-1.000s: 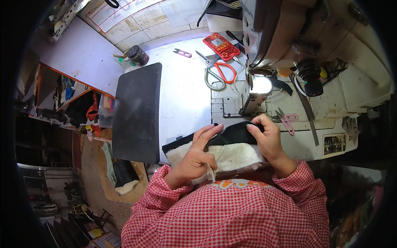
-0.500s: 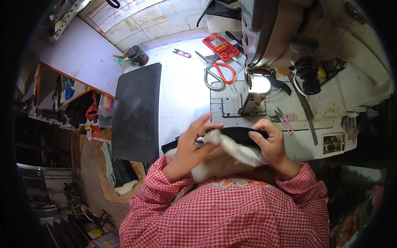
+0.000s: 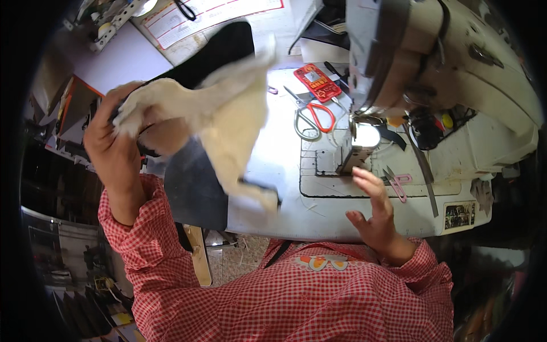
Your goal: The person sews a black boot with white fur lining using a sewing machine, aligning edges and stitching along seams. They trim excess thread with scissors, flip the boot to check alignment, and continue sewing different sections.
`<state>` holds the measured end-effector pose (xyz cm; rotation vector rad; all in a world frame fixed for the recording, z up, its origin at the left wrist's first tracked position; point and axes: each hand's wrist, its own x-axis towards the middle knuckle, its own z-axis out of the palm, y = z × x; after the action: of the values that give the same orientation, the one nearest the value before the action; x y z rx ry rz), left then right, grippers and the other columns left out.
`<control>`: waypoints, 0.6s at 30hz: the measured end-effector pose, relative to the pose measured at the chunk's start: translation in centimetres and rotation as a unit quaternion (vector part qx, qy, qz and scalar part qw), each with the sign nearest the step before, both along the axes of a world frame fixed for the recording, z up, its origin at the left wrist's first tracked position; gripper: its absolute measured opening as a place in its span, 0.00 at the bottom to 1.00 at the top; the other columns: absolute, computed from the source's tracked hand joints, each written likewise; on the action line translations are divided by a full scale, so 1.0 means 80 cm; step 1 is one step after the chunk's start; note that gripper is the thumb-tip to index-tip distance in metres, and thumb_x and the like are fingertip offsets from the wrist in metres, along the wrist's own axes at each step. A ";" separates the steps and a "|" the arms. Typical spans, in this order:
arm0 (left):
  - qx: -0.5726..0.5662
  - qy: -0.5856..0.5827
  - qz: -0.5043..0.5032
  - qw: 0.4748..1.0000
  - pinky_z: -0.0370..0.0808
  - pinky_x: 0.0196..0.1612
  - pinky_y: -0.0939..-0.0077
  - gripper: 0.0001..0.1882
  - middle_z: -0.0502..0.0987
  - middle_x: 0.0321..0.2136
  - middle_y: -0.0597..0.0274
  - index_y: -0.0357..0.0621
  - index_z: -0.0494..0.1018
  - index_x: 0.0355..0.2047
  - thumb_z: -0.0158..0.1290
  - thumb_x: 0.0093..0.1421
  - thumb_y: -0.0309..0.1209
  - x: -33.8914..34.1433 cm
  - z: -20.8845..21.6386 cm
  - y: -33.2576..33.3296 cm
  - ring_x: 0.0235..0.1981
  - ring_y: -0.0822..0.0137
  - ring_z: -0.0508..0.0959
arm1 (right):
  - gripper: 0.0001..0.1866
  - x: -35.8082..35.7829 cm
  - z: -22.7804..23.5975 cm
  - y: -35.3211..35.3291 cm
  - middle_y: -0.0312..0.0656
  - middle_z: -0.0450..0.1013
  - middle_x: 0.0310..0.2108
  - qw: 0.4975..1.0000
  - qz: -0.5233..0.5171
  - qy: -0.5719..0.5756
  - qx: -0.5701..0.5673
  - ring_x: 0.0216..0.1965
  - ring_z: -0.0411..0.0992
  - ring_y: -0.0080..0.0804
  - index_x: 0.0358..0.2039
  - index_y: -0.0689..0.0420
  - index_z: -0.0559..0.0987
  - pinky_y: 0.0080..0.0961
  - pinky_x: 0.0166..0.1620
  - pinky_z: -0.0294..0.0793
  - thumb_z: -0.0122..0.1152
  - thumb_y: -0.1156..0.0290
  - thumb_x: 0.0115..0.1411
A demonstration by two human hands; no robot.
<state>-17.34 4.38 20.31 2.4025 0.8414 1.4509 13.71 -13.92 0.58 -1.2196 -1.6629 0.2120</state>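
My left hand is raised on the left, its fingers closed round one end of a floppy cream fleecy piece with black parts. The piece hangs spread out to the right of the hand, smeared by motion, above the dark board and the white table. Its exact kind does not show. My right hand is empty over the front of the table, with thumb and fingers apart. It is just in front of the sewing machine's lit needle area, near pink-handled thread snips.
Scissors with one red and one green handle loop lie behind the machine's plate, beside a red card-like device with a cable. The machine head overhangs the right side. A long dark strip lies right of the snips.
My left hand has swung up and left, carrying the fleecy piece off my lap. My right hand has let go of it and opened.
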 end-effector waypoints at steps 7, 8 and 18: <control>0.043 0.272 -0.194 0.941 0.76 0.41 0.65 0.15 0.80 0.41 0.62 0.50 0.81 0.35 0.57 0.44 0.32 0.055 -0.146 -0.053 0.40 0.59 0.79 | 0.24 -0.040 -0.051 -0.019 0.54 0.72 0.48 0.989 0.070 0.088 -0.096 0.40 0.76 0.44 0.49 0.64 0.72 0.32 0.43 0.77 0.66 0.80 0.50; 0.028 0.271 -0.177 0.946 0.75 0.44 0.64 0.16 0.79 0.43 0.61 0.52 0.81 0.36 0.57 0.44 0.30 0.065 -0.188 -0.064 0.42 0.58 0.78 | 0.23 -0.042 -0.058 -0.023 0.54 0.73 0.47 0.986 0.077 0.087 -0.119 0.38 0.76 0.44 0.48 0.65 0.73 0.32 0.43 0.77 0.66 0.80 0.50; -0.157 0.130 0.040 0.978 0.68 0.54 0.55 0.13 0.77 0.46 0.55 0.42 0.78 0.32 0.54 0.45 0.18 0.007 -0.364 -0.152 0.50 0.49 0.74 | 0.14 -0.058 -0.076 -0.006 0.52 0.76 0.41 0.986 0.102 -0.013 -0.131 0.37 0.76 0.48 0.37 0.65 0.77 0.33 0.39 0.77 0.66 0.80 0.48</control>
<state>-16.81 -7.77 -8.81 2.3627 1.1419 0.9505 9.03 -14.42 -5.47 -1.2457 -1.8254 0.5591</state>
